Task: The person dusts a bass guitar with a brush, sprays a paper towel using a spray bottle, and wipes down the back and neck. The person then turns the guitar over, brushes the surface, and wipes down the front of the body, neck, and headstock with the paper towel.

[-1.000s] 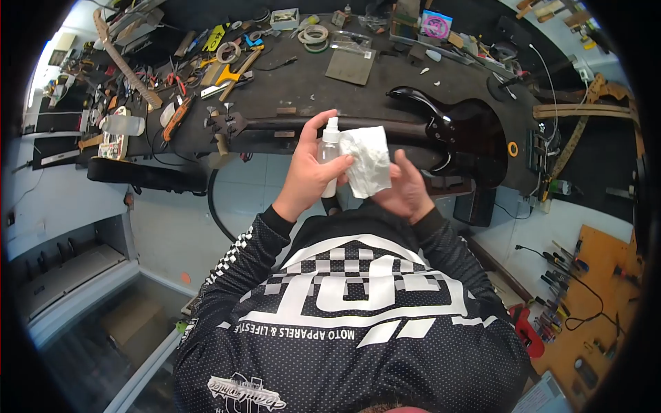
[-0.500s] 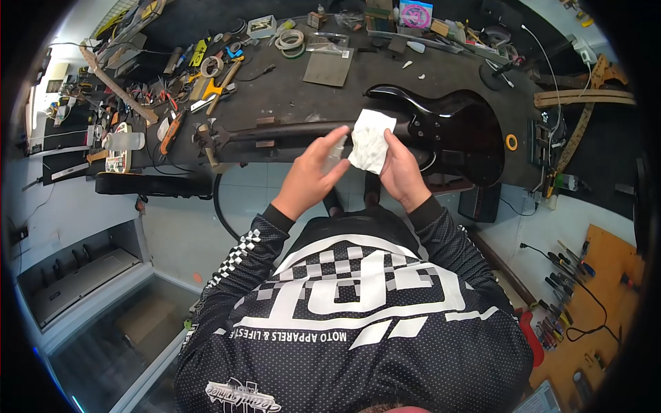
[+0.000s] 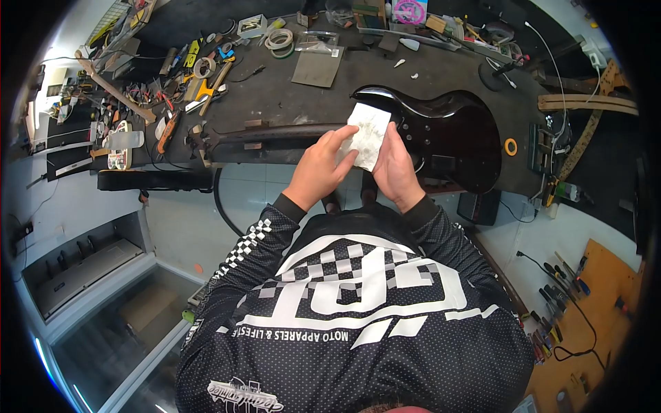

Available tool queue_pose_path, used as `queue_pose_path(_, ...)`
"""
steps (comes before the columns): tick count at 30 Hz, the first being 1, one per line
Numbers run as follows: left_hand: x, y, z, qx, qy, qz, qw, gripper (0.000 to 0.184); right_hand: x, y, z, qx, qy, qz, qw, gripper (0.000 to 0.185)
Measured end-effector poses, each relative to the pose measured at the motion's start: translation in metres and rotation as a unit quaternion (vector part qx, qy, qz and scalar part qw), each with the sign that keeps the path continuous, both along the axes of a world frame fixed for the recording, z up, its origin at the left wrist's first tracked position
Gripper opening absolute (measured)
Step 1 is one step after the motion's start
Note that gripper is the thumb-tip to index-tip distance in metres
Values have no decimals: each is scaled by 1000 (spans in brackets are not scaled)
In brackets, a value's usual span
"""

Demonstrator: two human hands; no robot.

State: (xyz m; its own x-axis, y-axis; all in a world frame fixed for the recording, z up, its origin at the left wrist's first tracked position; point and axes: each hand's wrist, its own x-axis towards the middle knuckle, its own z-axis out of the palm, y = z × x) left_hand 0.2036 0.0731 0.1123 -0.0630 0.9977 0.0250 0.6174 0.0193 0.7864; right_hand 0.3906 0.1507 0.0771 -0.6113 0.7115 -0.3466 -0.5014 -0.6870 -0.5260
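Observation:
A folded white cloth or paper (image 3: 370,134) is held between both hands, in front of the guitar. My left hand (image 3: 320,165) has its fingertips and thumb on the left edge of it. From the right, my right hand (image 3: 399,172) grips it, thumb along its side. The spray bottle does not show now. Beyond the hands, a dark glossy electric guitar (image 3: 461,131) lies face down on the black bench (image 3: 275,93), its neck (image 3: 282,132) pointing left; the cloth overlaps part of its body.
Masking tape rolls (image 3: 279,43), a flat grey sheet (image 3: 317,67) and an orange cutter (image 3: 167,132) lie on the bench. At the right edge is a yellow ring (image 3: 510,146). A black case (image 3: 155,180) is below the bench's left part.
The spray bottle, in my left hand a second ago, is out of sight. My right hand has closed on the cloth, and my left fingers now touch it. The view has shifted slightly.

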Motion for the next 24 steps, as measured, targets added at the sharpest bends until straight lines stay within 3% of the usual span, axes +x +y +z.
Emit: queue_pose_path(24,10,1,-5,154,4,27,988,63,-4,42,26,80,38,27,996,73)
